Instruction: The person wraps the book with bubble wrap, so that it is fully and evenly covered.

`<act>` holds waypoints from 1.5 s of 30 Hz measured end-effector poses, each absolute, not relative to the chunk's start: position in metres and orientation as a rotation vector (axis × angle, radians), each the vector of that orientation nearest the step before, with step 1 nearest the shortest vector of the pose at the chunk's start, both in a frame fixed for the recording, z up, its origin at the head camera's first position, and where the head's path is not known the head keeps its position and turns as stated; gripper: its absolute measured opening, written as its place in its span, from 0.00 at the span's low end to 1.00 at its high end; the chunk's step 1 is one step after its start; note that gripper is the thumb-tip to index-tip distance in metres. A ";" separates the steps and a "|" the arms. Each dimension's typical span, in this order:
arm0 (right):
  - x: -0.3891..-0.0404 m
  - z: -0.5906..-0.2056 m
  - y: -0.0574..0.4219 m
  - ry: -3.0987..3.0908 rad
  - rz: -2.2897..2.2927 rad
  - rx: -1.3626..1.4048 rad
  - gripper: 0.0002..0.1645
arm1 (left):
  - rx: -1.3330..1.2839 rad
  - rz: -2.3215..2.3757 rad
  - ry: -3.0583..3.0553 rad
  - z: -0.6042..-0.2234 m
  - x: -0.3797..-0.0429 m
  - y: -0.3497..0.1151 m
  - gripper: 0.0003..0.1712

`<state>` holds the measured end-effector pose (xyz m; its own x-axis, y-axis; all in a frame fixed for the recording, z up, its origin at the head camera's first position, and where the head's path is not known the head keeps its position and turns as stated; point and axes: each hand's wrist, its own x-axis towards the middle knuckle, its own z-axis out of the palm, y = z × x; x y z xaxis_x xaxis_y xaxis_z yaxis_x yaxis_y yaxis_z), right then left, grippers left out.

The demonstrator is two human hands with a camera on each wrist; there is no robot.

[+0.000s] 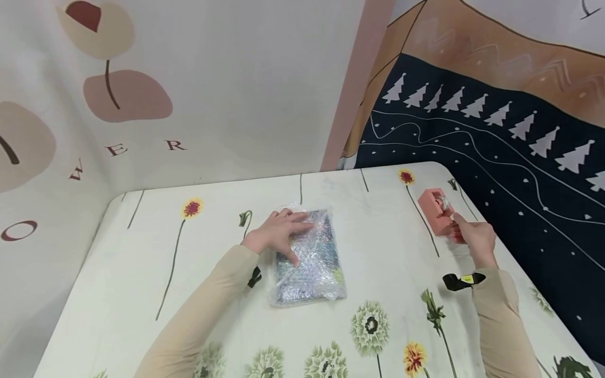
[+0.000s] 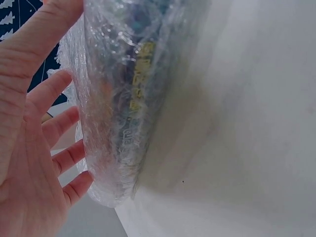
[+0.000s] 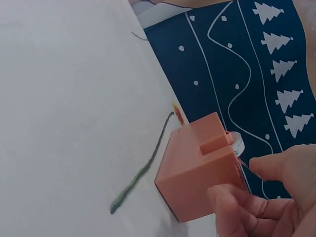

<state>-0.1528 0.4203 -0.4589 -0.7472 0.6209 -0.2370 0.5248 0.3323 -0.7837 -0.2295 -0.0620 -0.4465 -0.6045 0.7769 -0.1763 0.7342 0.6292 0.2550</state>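
In the head view a book (image 1: 314, 262) wrapped in clear bubble wrap lies mid-table, its dark, colourful cover showing through. My left hand (image 1: 282, 231) rests on its upper left part with fingers spread. Yellow lettering on the wrapped book (image 2: 140, 79) shows in the left wrist view, beside the fingers of my left hand (image 2: 49, 128). At the table's right side is a pink tape dispenser (image 1: 435, 210) with a roll of tape (image 3: 238, 143) in it. My right hand (image 1: 477, 239) holds the dispenser's near end, thumb by the cutting edge and fingers curled against the body.
A white cloth printed with flowers covers the table (image 1: 378, 231). Its right edge runs close to the dispenser, with a dark tree-patterned hanging (image 1: 454, 131) beyond. A pale printed curtain (image 1: 246, 94) stands behind the table. Black straps (image 1: 456, 282) sit at the wrists.
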 end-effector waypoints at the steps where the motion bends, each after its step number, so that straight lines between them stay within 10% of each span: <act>1: -0.152 -0.455 0.416 -2.435 1.439 -1.066 0.25 | 1.228 0.229 2.584 -0.447 -0.230 -0.062 0.60; 21: -0.136 -0.451 0.392 -1.712 2.143 -1.087 0.19 | 1.234 0.233 2.583 -0.448 -0.229 -0.062 0.60; 45: -0.104 -0.476 0.416 -1.280 2.853 -0.187 0.20 | 1.234 0.247 2.577 -0.445 -0.229 -0.063 0.60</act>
